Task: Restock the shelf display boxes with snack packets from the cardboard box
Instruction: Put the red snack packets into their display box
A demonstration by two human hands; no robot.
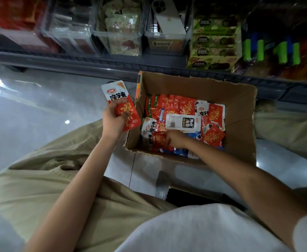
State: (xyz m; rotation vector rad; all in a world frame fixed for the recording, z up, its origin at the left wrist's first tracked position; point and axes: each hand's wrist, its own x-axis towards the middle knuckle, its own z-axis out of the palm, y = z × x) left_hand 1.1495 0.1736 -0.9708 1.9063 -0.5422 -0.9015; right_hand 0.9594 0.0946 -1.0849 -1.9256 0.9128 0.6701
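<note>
Red-and-white snack packets (121,106) sit fanned in a small stack in the left hand (113,119). The fingers are wrapped round the lower half and the hand is held up just outside the left wall of the cardboard box (240,113). The right hand (175,138) is down inside the box at its near left corner, fingers curled onto a loose red packet (160,140). That hand is blurred, so I cannot tell whether the packet is actually pinched or only touched.

The box stands on the shiny floor (31,110) between the person's knees. It holds a jumble of the same red packets, with a white pouch with a black label (182,121) lying on top and some blue ones near the front edge. Beyond it runs the shelf, with its clear display boxes (120,33). One of them has a phone (169,17) propped in it, and green cartons (214,42) are stacked to the right.

By my reading this is the gathering step, collecting a handful before anything goes up to the shelf. The next move calls for lifting that packet free of its neighbours without dragging them along, then laying it flat against the stack so the left hand can clamp it square.
</note>
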